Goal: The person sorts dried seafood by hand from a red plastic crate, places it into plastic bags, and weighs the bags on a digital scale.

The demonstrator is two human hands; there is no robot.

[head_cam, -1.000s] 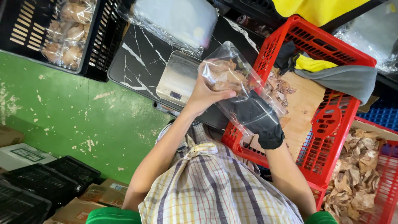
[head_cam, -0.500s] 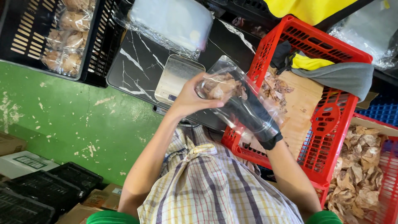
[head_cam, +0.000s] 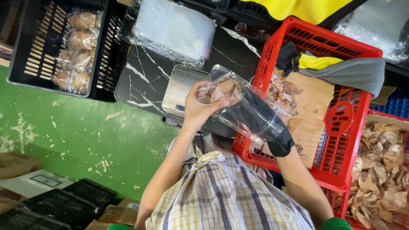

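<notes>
The bare left hand [head_cam: 200,108] clasps the clear bag [head_cam: 243,106] at its closed end, while the black-gloved right hand [head_cam: 255,115] sits inside it, its grip probably closed on brown pieces. Steady support above the scale [head_cam: 181,89] on the dark bench [head_cam: 145,72] prevents spills.

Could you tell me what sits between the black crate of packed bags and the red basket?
The head view shows a dark marble-patterned board carrying a small scale.
</notes>
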